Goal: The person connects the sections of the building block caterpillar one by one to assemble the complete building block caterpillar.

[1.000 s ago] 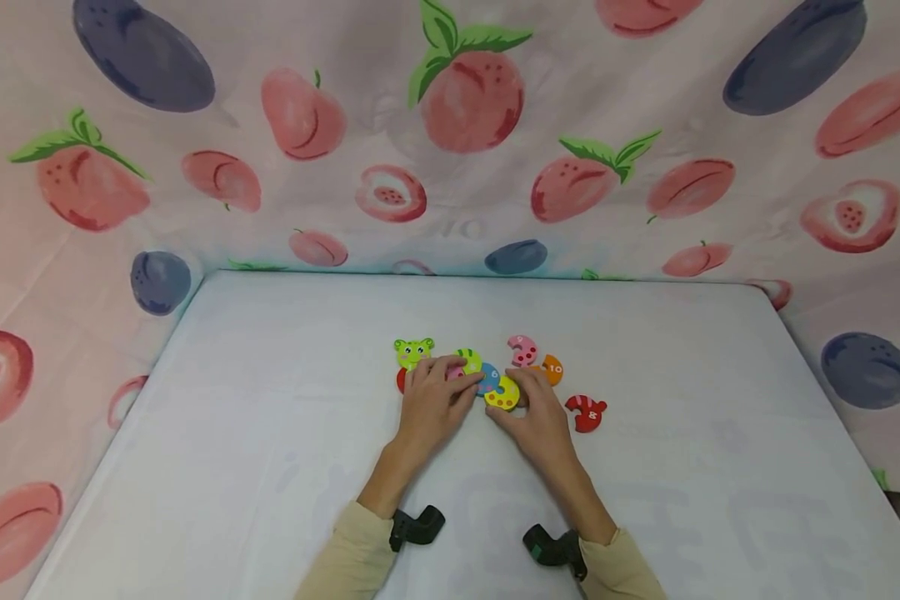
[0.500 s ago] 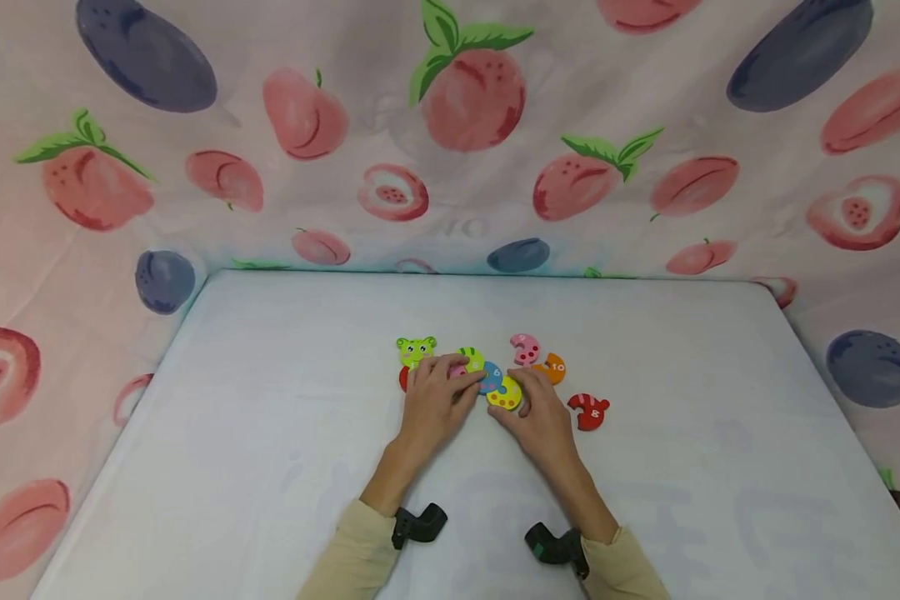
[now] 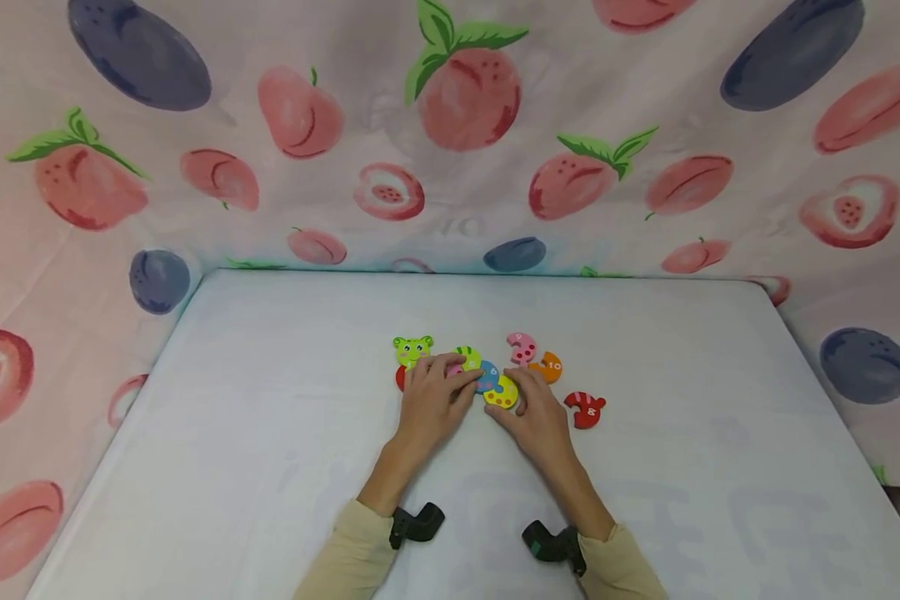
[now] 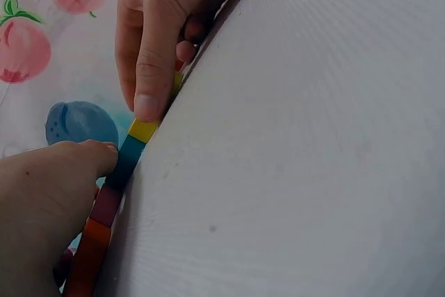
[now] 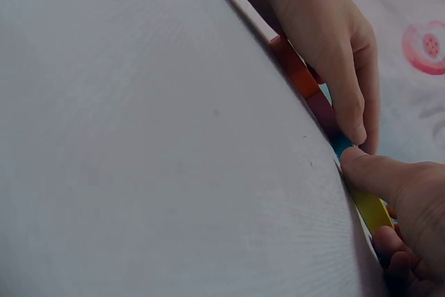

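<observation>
Almost nothing shifts over the last second: both hands stay at the middle of the frame on the joined chain of coloured pieces, and the loose pieces lie where they lay. That reads as a piece being seated, not carried.

In the head view the left hand [image 3: 433,398] lies over the pink and green-striped pieces [image 3: 468,359], fingers flat and pressing, its grip holding nothing. The right hand [image 3: 537,414] curls round the yellow piece [image 3: 502,392], which touches the blue piece [image 3: 487,376] at the chain's lower right. The frog head [image 3: 412,350] sits at the chain's upper left. Right of the hands, the pink [image 3: 522,347], orange [image 3: 549,367] and red [image 3: 585,410] pieces lie loose on the counter [image 3: 270,417].

The wrist views look along the counter and show the edges of the pieces lying flat and flush in one line, and the right thumb [image 5: 375,172] meeting the left fingertip [image 5: 354,130] at the blue-yellow joint. They miss the loose pieces.
</observation>
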`<control>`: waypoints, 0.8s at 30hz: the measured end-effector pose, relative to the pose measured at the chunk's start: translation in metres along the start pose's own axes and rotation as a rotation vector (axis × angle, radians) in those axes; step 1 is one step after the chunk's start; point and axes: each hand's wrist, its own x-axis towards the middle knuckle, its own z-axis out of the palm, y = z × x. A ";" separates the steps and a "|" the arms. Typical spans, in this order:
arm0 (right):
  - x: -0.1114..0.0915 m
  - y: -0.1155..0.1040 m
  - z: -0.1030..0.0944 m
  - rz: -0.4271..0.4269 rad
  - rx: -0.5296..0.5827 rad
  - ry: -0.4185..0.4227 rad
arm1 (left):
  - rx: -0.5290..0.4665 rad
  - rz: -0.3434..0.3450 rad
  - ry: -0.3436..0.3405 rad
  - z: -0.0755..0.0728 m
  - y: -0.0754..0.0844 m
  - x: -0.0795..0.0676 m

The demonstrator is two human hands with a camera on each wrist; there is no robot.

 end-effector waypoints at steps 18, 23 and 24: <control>-0.002 -0.001 0.000 -0.002 -0.017 -0.035 | 0.039 -0.022 -0.023 0.000 0.008 -0.003; -0.004 0.001 0.000 -0.020 -0.035 -0.035 | 0.056 -0.042 -0.058 0.000 0.012 -0.004; -0.006 0.002 0.000 -0.027 -0.035 -0.032 | 0.055 -0.044 -0.062 0.000 0.013 -0.004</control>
